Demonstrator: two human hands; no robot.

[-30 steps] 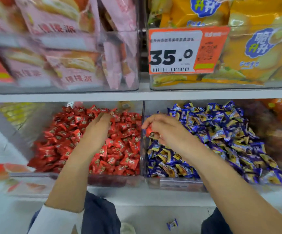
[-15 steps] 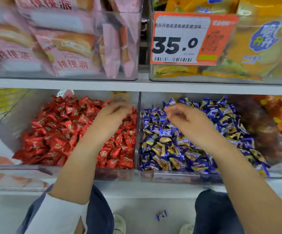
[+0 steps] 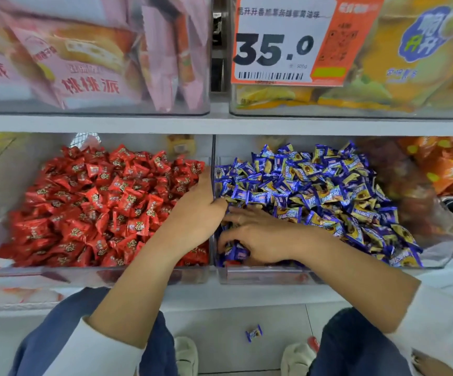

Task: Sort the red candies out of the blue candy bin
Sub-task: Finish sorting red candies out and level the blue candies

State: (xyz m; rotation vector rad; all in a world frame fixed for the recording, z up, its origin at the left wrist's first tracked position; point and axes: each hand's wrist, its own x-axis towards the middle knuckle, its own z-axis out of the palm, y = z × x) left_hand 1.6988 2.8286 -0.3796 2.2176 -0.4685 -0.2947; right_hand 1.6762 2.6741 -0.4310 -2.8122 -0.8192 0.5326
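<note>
red candies (image 3: 103, 204): my glossy crinkled foil wrappers | blue candies (image 3: 315, 191): shiny foil | bins (image 3: 260, 276): clear smooth plastic | price tag (image 3: 287, 42): matt paper

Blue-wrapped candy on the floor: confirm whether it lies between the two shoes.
Yes, the small blue-wrapped candy lies on the pale floor between the two light-coloured shoes.

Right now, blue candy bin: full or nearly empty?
Full. The blue candy bin holds blue candies heaped from front wall to back, and the right hand digs into the pile.
</note>
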